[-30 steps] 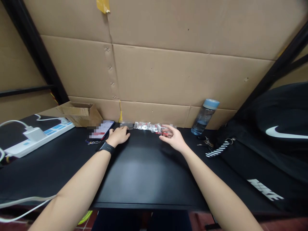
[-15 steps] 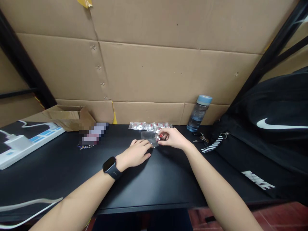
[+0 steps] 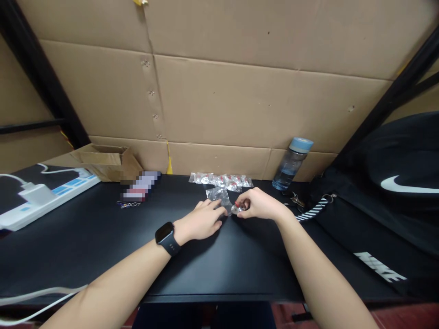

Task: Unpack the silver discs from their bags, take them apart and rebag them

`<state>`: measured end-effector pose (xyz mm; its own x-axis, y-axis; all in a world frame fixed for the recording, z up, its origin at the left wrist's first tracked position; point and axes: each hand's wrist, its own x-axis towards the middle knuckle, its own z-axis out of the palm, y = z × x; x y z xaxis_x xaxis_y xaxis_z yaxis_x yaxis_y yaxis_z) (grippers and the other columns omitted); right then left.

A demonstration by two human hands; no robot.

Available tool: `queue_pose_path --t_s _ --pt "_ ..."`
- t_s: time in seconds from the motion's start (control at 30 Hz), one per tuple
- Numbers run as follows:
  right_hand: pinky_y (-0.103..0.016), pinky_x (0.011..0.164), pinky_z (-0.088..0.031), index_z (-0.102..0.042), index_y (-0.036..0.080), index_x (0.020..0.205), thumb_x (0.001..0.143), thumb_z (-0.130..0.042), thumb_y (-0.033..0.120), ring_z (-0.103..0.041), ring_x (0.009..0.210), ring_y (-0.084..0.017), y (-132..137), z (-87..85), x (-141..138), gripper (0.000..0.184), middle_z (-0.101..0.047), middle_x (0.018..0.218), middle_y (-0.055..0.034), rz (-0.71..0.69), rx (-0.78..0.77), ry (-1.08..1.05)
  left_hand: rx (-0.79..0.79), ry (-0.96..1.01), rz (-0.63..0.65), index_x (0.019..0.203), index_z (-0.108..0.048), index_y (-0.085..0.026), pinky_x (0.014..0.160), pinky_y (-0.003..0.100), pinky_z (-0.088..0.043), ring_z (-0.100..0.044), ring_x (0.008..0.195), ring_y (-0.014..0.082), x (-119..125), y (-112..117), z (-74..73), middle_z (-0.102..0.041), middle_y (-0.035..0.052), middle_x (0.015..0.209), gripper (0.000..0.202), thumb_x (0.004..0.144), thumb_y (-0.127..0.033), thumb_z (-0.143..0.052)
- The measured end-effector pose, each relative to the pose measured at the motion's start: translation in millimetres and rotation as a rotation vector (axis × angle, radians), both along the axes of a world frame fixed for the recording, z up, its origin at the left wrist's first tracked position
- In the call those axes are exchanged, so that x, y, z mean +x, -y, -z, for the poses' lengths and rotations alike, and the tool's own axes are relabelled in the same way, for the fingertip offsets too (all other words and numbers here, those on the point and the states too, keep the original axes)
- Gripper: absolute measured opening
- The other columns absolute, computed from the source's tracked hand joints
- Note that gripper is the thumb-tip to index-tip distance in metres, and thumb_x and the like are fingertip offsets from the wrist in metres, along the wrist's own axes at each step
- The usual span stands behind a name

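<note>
Both my hands meet near the middle of a black table [image 3: 103, 237]. My left hand [image 3: 202, 221], with a black watch on its wrist, pinches the edge of a small clear plastic bag [image 3: 218, 195] lying on the table. My right hand [image 3: 261, 204] is closed on a small clear part with a red tip [image 3: 236, 208], held just right of the bag. Behind them a row of several small clear packets with red bits [image 3: 222, 180] lies along the cardboard back wall.
A blue-capped water bottle [image 3: 292, 163] stands at the back right beside keys with a striped strap [image 3: 308, 211] and a black bag [image 3: 384, 201]. At the left lie a phone [image 3: 141, 187], an open cardboard box [image 3: 103, 160], a white power strip [image 3: 44, 196] and white cables.
Both hands drew back from the packet row towards me. The left hand brought a clear bag along and the right hand carries the small red-tipped part next to it.
</note>
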<state>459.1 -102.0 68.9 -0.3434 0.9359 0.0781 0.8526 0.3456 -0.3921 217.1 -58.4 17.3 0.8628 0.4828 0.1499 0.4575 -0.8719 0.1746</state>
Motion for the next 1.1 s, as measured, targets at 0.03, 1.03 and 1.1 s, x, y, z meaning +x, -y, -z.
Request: queue_pose_path --t_s 0.03,1.03,1.1 --pt "-0.023 0.06 -0.042 -0.078 0.018 0.09 0.068 -0.078 0.033 -0.06 0.062 -0.014 0 0.7 0 0.026 -0.07 0.069 -0.0002 -0.003 0.003 0.002 -0.017 -0.008 0.004 0.125 -0.055 -0.031 0.099 0.048 -0.041 -0.049 0.12 0.0311 0 0 -1.2 -0.048 0.0072 0.144 0.032 0.093 -0.03 -0.047" --pt "-0.021 0.065 -0.047 -0.079 0.02 0.096 0.072 -0.081 0.022 -0.063 0.071 -0.013 -11 25.1 -13 0.023 -0.069 0.09 -0.0035 -0.113 -0.014 -0.121 -0.189 -0.147 0.108 0.135 -0.052 -0.05 0.111 0.058 -0.028 -0.036 0.14 0.0364 -18 -8 -21.9 -0.036 -0.0003 0.158 0.05 0.087 -0.04 -0.061" --pt "-0.022 0.066 -0.047 -0.079 0.021 0.095 0.073 -0.081 0.021 -0.064 0.071 -0.013 -12 27.1 -14 0.022 -0.07 0.088 -0.0032 -0.092 0.002 -0.111 -0.2 -0.141 0.11 0.134 -0.053 -0.05 0.112 0.058 -0.028 -0.035 0.14 0.0364 -18 -8 -21.3 -0.035 -0.0018 0.158 0.051 0.085 -0.039 -0.062"
